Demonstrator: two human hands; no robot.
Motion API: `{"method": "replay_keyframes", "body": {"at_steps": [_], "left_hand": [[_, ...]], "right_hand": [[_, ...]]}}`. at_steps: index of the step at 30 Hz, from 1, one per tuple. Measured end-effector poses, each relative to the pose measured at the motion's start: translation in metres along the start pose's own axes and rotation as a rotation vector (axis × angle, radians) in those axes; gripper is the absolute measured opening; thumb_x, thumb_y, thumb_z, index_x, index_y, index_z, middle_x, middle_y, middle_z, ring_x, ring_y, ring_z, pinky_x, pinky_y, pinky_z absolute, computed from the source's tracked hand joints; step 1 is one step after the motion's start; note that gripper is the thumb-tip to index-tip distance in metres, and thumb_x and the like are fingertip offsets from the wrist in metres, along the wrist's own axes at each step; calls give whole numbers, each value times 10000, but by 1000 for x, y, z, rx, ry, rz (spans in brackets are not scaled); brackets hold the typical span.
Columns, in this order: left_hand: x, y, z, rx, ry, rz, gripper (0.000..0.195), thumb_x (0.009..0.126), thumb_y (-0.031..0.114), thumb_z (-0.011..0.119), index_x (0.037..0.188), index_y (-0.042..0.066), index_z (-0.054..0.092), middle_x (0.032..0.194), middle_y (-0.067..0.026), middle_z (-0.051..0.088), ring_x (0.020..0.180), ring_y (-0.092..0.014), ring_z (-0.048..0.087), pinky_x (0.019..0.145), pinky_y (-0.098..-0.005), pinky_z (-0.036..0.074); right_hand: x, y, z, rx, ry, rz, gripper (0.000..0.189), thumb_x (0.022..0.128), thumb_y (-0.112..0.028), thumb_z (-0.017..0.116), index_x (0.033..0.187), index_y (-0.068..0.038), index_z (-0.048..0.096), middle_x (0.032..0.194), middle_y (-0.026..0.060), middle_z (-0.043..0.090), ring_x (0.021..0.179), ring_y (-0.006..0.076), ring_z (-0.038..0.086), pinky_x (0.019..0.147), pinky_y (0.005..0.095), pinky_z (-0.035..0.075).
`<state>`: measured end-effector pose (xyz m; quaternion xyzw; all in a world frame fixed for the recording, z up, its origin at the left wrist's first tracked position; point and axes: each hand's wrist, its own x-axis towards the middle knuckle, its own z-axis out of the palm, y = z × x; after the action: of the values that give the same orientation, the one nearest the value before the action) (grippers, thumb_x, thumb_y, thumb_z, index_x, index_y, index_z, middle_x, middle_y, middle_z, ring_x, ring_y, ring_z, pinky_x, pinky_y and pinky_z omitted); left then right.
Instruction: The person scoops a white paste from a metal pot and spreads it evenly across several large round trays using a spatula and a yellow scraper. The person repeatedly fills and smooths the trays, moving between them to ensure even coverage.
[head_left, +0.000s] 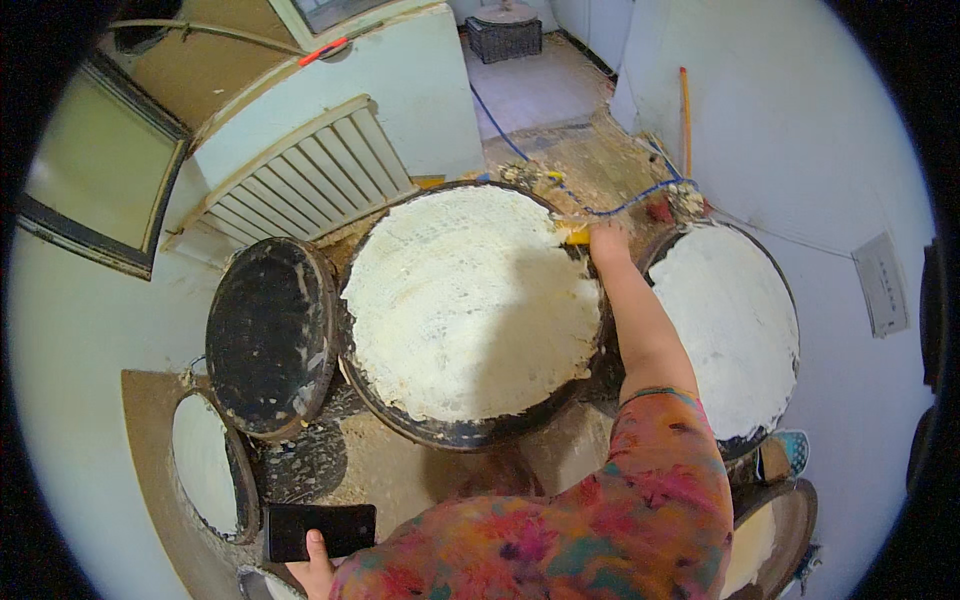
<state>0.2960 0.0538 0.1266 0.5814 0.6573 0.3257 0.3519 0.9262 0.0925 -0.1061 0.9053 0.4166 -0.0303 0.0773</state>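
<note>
In front of me lies a large round griddle (480, 436) with a dark rim, its face covered by a thin sheet of pale batter or flatbread (450, 300) with ragged edges. My right hand (611, 241) is closed around a yellow scraper-like tool (576, 234) at the griddle's far right edge, where the sheet's edge is uneven. Low on the left, my left hand (315, 566) holds a flat black object (322, 531), with the thumb on top; it looks like a phone or small case. My right forearm passes over the gap between the middle and right griddles.
A bare black griddle (266, 337) tilts at the left, by a white radiator (315, 169). Another coated griddle (727, 330) stands at the right; smaller coated ones (206, 465) (754, 547) sit at both lower sides. A blue hose (630, 201) crosses the floor beyond.
</note>
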Motion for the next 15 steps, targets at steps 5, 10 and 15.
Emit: {"method": "replay_keyframes", "body": {"at_steps": [5, 10, 15], "left_hand": [[3, 4, 5, 24, 27, -19, 548, 819, 289, 618, 1209, -20, 389, 1099, -91, 495, 949, -194, 480, 844, -322, 383], [5, 2, 10, 39, 64, -44, 539, 819, 278, 619, 1207, -19, 391, 1088, -87, 499, 941, -190, 483, 839, -323, 386], [5, -8, 15, 51, 118, -94, 528, 820, 269, 619, 1202, -19, 394, 1079, -85, 502, 934, -187, 486, 836, -323, 388]], "right_hand": [[53, 0, -31, 522, 392, 258, 265, 742, -68, 526, 1001, -16, 524, 835, 208, 610, 792, 375, 587, 673, 435, 471], [77, 22, -12, 820, 603, 309, 360, 691, -176, 659, 1004, -32, 553, 844, 191, 619, 822, 362, 588, 710, 420, 465], [105, 22, 11, 833, 180, 491, 310, 685, -285, 682, 915, -79, 648, 916, 147, 632, 832, 302, 607, 728, 383, 474]]}}
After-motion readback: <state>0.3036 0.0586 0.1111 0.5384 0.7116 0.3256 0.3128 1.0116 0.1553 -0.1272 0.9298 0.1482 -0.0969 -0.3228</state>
